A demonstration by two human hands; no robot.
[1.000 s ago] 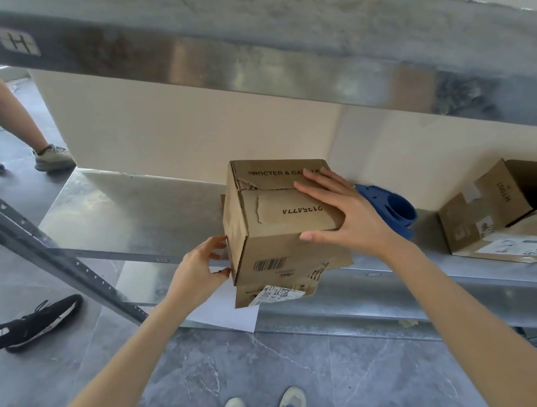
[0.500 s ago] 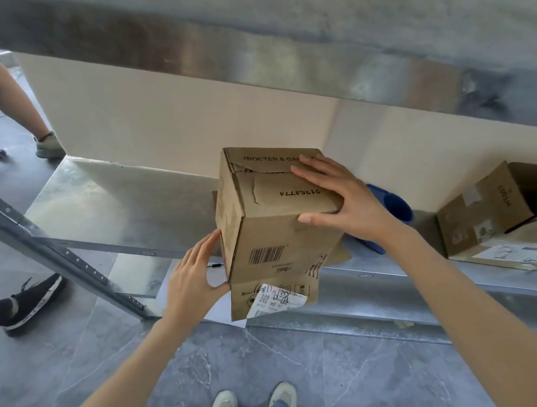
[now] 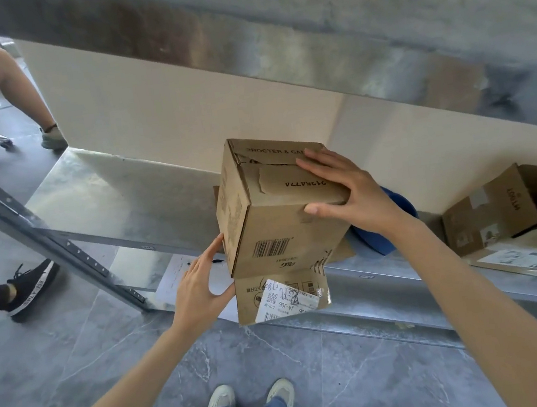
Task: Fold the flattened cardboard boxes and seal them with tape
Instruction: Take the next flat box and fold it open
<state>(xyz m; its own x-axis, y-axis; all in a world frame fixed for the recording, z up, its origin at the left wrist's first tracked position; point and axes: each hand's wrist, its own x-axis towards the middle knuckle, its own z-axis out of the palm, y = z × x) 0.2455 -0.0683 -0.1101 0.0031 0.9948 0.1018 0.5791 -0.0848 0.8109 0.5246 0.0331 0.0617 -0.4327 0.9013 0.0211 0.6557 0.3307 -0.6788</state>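
The box [image 3: 274, 233] sits tilted at the front edge of the metal shelf [image 3: 106, 204], its barcoded face toward the person; whether its far bottom edge rests on the shelf or hangs free cannot be told. The right hand [image 3: 358, 198] grasps the upper right corner, fingers spread over the torn top flaps and thumb pressed on the front face, so the top edge is clamped between them. The left hand [image 3: 198, 280] is released, its fingers straight, with the tips touching the box's lower left edge and the thumb pointing right. What matters next is the loose bottom flap [image 3: 248, 294], which hangs straight down from the front bottom edge and carries a peeling label [image 3: 283, 298]. Its hinge line runs left to right, and the flap lies just beside the left thumb, well below the right hand. The left hand is plainly the nearer one, so it would probably sweep the flap back and up under the box while the right hand steadies the top. No tape is in view. A blue object [image 3: 397, 207] lies behind the right wrist.
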